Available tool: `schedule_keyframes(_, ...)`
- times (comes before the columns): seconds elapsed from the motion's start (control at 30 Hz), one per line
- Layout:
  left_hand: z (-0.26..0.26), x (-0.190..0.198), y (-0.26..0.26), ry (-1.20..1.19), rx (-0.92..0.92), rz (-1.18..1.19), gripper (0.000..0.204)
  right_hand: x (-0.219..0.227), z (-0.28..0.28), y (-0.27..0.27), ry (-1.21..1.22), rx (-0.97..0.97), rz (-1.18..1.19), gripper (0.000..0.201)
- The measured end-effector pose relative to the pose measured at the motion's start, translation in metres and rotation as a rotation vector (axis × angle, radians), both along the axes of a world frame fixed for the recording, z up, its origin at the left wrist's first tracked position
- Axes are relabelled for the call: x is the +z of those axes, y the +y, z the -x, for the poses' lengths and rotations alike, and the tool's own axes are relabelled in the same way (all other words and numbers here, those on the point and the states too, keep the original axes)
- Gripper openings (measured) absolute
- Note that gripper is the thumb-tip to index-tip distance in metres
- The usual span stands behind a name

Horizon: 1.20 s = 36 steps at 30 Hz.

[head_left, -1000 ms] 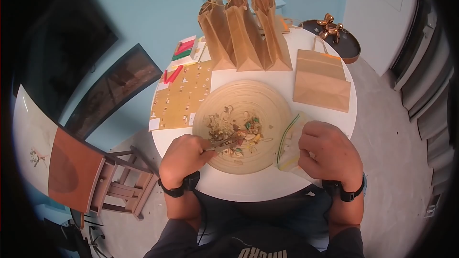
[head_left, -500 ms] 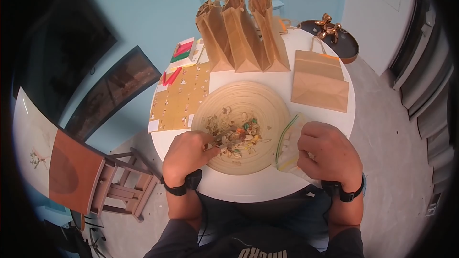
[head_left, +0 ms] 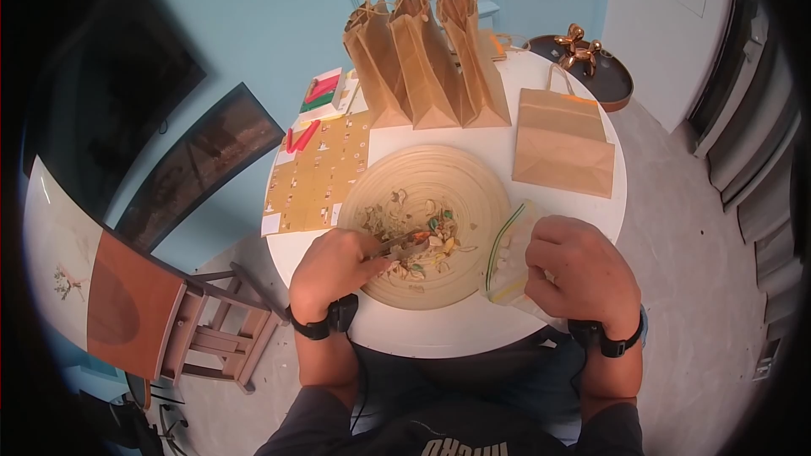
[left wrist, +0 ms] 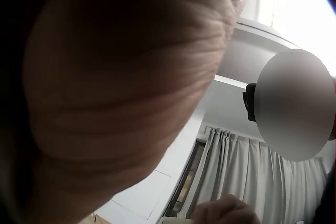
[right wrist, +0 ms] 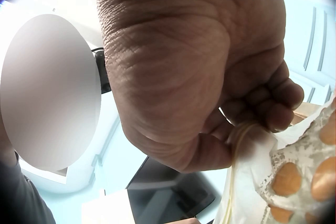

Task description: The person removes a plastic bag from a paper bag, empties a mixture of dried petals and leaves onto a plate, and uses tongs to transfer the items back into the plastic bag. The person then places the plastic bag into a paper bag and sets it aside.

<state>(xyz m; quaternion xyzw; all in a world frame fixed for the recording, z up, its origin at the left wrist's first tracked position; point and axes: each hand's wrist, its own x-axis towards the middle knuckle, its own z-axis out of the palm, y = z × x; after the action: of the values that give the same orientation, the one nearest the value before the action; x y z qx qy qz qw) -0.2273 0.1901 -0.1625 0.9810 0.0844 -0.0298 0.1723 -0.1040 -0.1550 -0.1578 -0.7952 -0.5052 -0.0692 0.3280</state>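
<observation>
My left hand [head_left: 334, 268] grips slim tongs [head_left: 394, 245] near the lower left rim of a round, ridged wooden plate [head_left: 460, 176]. The tongs' tips lie among mixed dried bits [head_left: 439, 224] in pale, green, yellow and orange colours, close to an orange piece. My right hand [head_left: 583, 272] pinches a clear zip bag [head_left: 505, 255] with a green and yellow seal, at the plate's right side. In the right wrist view, thumb and fingers curl round the edge of the bag [right wrist: 252, 182]. The left wrist view shows mostly the palm; the tongs are hidden there.
Several brown paper bags [head_left: 431, 67] stand behind the plate, and another paper bag [head_left: 564, 143] lies at the right. A patterned brown sheet [head_left: 308, 181] with pink sticks [head_left: 302, 137] is at the left, near a box of coloured pieces [head_left: 323, 91]. The round white table [head_left: 422, 339] bears them all.
The left hand has shifted slightly right, and the tongs' tips have moved about within the dried bits. My right hand and the zip bag stay nearly still.
</observation>
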Motion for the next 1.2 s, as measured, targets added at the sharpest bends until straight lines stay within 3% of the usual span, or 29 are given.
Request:
schedule_keyframes(0.5,0.011,-0.002,0.01,-0.094,-0.057,0.053,0.022,0.003,0.002,0.002,0.0,-0.001,0.008,0.016)
schedule_keyframes(0.7,0.018,0.018,-0.004,-0.137,-0.023,0.093,0.02,0.002,0.001,0.0,0.003,0.018,-0.005,0.017)
schedule_keyframes(0.9,-0.002,0.003,-0.059,-0.382,-0.326,0.133,0.026,0.0,0.003,0.0,0.005,0.026,-0.071,0.018)
schedule_keyframes(0.93,-0.002,0.006,-0.066,-0.324,-0.338,0.11,0.027,0.0,0.003,0.001,0.006,0.025,-0.093,0.018)
schedule_keyframes(1.03,0.0,0.01,-0.062,-0.254,-0.111,0.192,0.028,0.002,0.002,-0.005,0.006,0.011,-0.051,0.017)
schedule_keyframes(1.2,-0.005,-0.001,-0.032,-0.125,0.123,-0.082,0.028,0.001,0.002,-0.007,-0.004,0.017,-0.041,0.016)
